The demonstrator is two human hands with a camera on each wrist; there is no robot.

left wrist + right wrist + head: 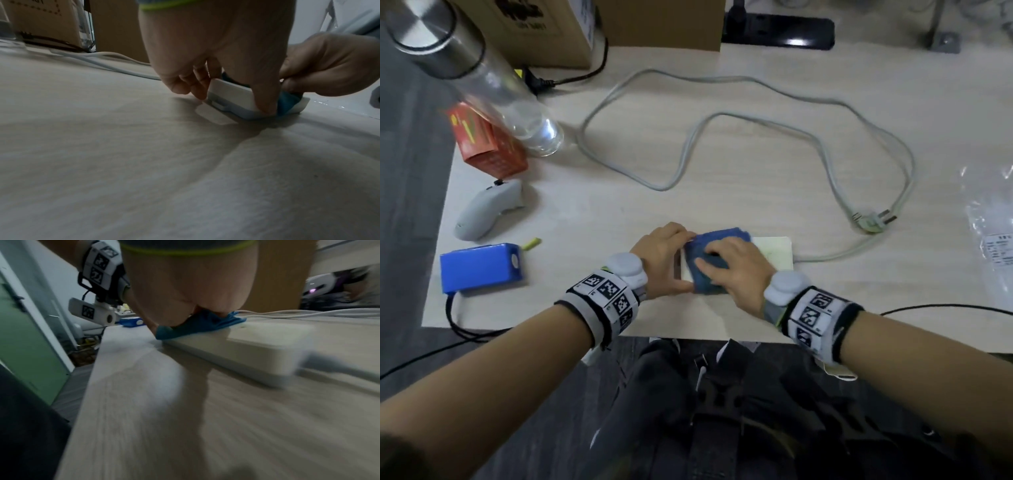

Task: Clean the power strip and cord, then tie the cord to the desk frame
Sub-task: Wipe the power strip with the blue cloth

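The left hand (664, 260) curls thumb and fingers round one end of the white power strip (774, 253), which lies flat near the worktop's (722, 102) front edge. The right hand (736, 270) bunches a blue cloth (709, 243) on top of it. The grey cord (688, 150) loops behind.

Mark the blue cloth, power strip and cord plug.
blue cloth (722, 238): head view, uncovered far edge.
power strip (774, 253): head view, bare top, right end.
cord plug (872, 223): head view, middle of plug body.
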